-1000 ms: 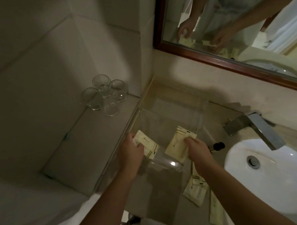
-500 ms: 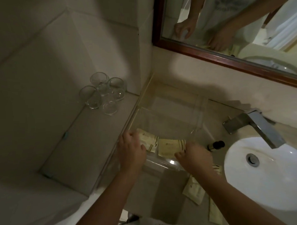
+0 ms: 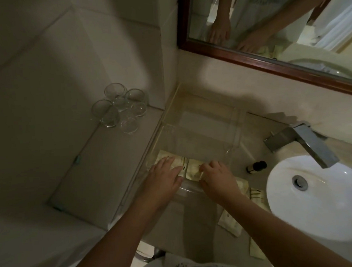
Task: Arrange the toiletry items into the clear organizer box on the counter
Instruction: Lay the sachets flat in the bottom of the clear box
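Observation:
The clear organizer box (image 3: 237, 131) stands on the counter against the back wall. Two cream packets lie side by side on its floor at the near end. My left hand (image 3: 163, 181) rests flat, fingers spread, on the left packet (image 3: 163, 155). The fingers of my right hand (image 3: 218, 177) are curled onto the near edge of the right packet (image 3: 193, 168). More cream packets (image 3: 230, 224) lie loose on the counter right of the box, near the basin. A small dark-capped bottle (image 3: 256, 166) lies beside the box's right wall.
A white basin (image 3: 313, 204) with a metal faucet (image 3: 303, 143) fills the right side. Several upturned glasses (image 3: 118, 109) stand on a lower ledge at the left. A wood-framed mirror (image 3: 268, 60) hangs above the counter.
Both hands have lowered their packets from above the box down onto its floor. My left hand has flattened out over its packet.

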### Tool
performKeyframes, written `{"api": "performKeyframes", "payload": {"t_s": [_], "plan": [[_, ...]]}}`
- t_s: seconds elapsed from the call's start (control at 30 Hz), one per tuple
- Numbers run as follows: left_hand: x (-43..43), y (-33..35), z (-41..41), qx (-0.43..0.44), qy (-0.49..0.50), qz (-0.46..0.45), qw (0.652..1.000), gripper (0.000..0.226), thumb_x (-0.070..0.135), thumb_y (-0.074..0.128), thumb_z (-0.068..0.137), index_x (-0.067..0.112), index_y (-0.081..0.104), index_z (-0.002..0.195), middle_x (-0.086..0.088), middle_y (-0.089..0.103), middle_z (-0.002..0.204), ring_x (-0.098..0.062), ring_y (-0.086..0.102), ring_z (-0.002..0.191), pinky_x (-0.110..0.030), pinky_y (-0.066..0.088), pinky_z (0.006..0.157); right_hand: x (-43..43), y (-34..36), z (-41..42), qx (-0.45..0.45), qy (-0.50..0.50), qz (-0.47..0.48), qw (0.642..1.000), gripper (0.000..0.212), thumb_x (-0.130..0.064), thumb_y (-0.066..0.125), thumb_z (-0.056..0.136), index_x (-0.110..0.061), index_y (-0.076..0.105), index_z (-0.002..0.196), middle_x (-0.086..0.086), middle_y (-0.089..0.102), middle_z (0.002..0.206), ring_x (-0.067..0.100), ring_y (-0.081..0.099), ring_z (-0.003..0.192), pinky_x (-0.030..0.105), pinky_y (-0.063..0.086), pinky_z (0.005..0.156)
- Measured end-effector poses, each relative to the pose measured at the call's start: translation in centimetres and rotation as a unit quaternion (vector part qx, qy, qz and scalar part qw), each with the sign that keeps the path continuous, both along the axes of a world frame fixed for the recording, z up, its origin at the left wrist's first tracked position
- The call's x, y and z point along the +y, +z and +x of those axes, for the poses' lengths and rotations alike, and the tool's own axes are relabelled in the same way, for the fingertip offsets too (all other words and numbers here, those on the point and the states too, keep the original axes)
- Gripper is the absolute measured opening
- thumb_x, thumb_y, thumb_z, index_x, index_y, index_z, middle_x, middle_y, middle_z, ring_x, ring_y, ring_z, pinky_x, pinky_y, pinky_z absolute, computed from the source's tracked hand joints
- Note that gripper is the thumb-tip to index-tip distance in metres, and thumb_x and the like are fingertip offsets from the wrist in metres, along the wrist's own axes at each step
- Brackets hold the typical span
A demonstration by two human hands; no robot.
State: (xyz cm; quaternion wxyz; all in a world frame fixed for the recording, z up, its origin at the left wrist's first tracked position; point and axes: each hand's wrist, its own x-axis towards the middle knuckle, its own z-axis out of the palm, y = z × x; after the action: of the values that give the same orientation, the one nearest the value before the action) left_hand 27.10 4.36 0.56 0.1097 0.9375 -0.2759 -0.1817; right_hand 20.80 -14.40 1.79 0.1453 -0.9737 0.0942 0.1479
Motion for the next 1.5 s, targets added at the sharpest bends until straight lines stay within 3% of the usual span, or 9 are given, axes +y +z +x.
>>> {"api": "performKeyframes", "payload": {"t_s": [0.13,0.33,0.5,0.73,0.93,1.1,1.2,1.33,1.5], "plan": [[0.1,-0.1,0.0,0.007,-0.005,0.007,1.000,0.052,0.054,0.024,0.090,0.036,0.045,0.134,0.001,0.025,0.157,-0.023,0.017,0.145,-0.041,0.021,0.114,0.2,-0.4,0.2,-0.030,-0.005,-0.011,0.999,0.031,-0.037,0.058,0.086,-0.025,0.058,0.114,0.001,0.051,0.117,0.022,0.048,0.108,0.033,0.042,0.087],[0.3,0.2,0.1,-0.001,-0.017,0.008,1.000,0.068,0.057,0.011,0.081,0.036,0.044,0.136,0.000,0.028,0.156,-0.023,0.019,0.144,-0.039,0.022,0.113,0.5,-0.7,0.9,-0.014,0.000,-0.004,1.000,0.032,-0.038,0.058,0.087,-0.025,0.053,0.116,0.002,0.049,0.119,0.022,0.045,0.110,0.033,0.042,0.091],[0.2,0.2,0.1,0.000,-0.016,-0.003,1.000,0.057,0.054,0.024,0.086,0.032,0.050,0.132,-0.002,0.033,0.153,-0.025,0.025,0.142,-0.042,0.026,0.112,0.4,-0.2,0.6,-0.028,-0.017,0.039,0.999,0.031,-0.036,0.062,0.086,-0.024,0.057,0.114,0.001,0.050,0.118,0.023,0.047,0.112,0.034,0.043,0.092],[-2.3,1.7,-3.0,-0.064,0.066,-0.187,0.978,0.034,0.029,0.045,0.078,0.015,0.066,0.100,-0.005,0.063,0.102,-0.024,0.057,0.097,-0.035,0.049,0.082,-6.0,3.0,-5.0,-0.162,-0.208,0.135,0.955,0.003,-0.023,0.059,0.091,-0.023,0.061,0.094,-0.006,0.056,0.092,0.009,0.055,0.082,0.021,0.041,0.067],[-7.1,2.9,-10.9,0.044,0.085,-0.230,0.968,0.004,0.022,0.056,0.089,0.023,0.060,0.088,0.010,0.055,0.083,-0.009,0.052,0.072,-0.025,0.043,0.060,-11.8,1.4,-12.5,-0.061,-0.263,0.131,0.954,0.009,-0.023,0.062,0.091,-0.025,0.065,0.099,-0.003,0.066,0.096,0.010,0.060,0.080,0.029,0.052,0.073],[-10.2,1.8,-16.0,0.150,0.191,-0.128,0.962,0.032,0.041,0.064,0.083,0.026,0.057,0.111,0.006,0.055,0.106,-0.011,0.055,0.095,-0.029,0.049,0.077,-11.5,0.6,-13.9,-0.051,-0.206,0.145,0.966,0.027,-0.027,0.065,0.087,-0.021,0.064,0.114,0.000,0.063,0.109,0.018,0.059,0.098,0.029,0.047,0.083],[-12.1,0.4,-17.4,0.119,0.234,-0.081,0.962,0.053,0.047,0.069,0.075,0.023,0.053,0.120,0.002,0.052,0.117,-0.017,0.051,0.106,-0.034,0.048,0.086,-10.8,0.4,-11.9,-0.048,-0.151,0.136,0.978,0.041,-0.034,0.066,0.087,-0.021,0.060,0.125,0.002,0.061,0.118,0.021,0.055,0.111,0.032,0.046,0.092],[-13.7,-0.7,-18.3,0.057,0.248,-0.047,0.966,0.053,0.047,0.073,0.072,0.018,0.053,0.112,-0.002,0.058,0.114,-0.020,0.053,0.107,-0.033,0.045,0.089,-9.6,-0.4,-9.9,-0.012,-0.083,0.090,0.992,0.061,-0.040,0.066,0.085,-0.017,0.046,0.138,0.009,0.052,0.130,0.028,0.046,0.121,0.038,0.042,0.098],[-13.6,-0.5,-17.8,0.093,0.254,-0.036,0.962,0.049,0.037,0.075,0.072,0.016,0.055,0.111,-0.005,0.058,0.117,-0.024,0.051,0.113,-0.036,0.044,0.091,-9.2,-0.8,-9.2,0.037,-0.035,0.058,0.997,0.081,-0.048,0.071,0.077,-0.018,0.036,0.144,0.014,0.044,0.131,0.033,0.040,0.121,0.041,0.040,0.098]]}}
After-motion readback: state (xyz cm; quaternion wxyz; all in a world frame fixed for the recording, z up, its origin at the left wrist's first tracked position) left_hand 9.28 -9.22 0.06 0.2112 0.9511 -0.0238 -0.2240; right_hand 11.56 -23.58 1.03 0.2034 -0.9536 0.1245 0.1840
